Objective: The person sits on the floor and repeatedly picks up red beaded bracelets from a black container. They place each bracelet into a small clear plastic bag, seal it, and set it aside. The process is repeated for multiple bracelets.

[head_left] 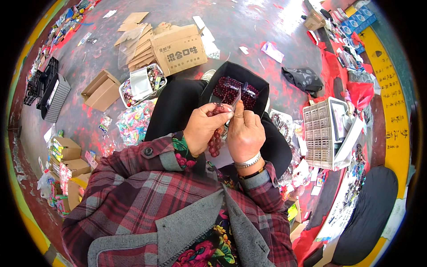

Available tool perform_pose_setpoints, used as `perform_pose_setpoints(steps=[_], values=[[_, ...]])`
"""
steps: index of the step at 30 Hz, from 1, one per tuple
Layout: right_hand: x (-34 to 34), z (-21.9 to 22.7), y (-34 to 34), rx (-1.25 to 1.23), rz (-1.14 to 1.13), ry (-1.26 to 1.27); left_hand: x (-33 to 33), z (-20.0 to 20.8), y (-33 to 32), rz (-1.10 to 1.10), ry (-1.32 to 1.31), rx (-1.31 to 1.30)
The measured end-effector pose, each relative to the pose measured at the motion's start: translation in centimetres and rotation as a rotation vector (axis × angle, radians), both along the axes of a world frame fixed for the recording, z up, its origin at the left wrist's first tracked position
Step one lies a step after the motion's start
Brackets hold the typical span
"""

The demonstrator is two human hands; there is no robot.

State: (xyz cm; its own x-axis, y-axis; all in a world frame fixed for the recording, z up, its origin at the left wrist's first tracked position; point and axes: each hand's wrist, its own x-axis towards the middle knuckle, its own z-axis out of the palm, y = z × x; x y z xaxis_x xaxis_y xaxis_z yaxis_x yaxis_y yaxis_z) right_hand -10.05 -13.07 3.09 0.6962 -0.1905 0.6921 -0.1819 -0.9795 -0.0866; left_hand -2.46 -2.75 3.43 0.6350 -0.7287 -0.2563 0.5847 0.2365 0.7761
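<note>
Looks glossy and smooth on the red bead string (215, 143), like glass or plastic. Shines as clear plastic film around the bead packs (250, 94); turns matt on the black box (235, 70). Gleams as metal on the silvery wristband (249, 161). Reads as woven cloth on the plaid jacket (138, 178), rough and felt-like on its grey collar (191, 218). Shows dull paperboard in the brown carton (180, 51), plastic in the slatted crate (318, 133), patchy gloss on the floor (267, 35).

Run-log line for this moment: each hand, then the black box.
left hand: holding red bead strand | right hand: close beside left hand, grip unclear | black box: dark red beads inside
</note>
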Motion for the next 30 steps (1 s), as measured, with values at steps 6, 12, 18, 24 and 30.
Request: perform_pose_setpoints(steps=[6,12,18,24,30], values=[[0.1,-0.5,0.3,0.042,0.012,0.001,0.2,-0.2,0.1,0.033,-0.081,0.075],[-0.4,0.2,1.1,0.335,0.107,0.020,1.8,0.4,0.0,0.108,-0.202,0.028],[-1.1,2.8,-0.3,0.413,0.167,-0.168,3.7,1.5,0.9,-0.087,-0.432,0.089],[-1.6,3.0,-1.1,0.665,0.240,-0.091,2.7,2.1,0.6,-0.162,-0.424,0.054],[-2.2,2.7,-1.0,0.891,0.243,-0.139,2.7,2.0,0.6,-0.289,-0.149,0.011]])
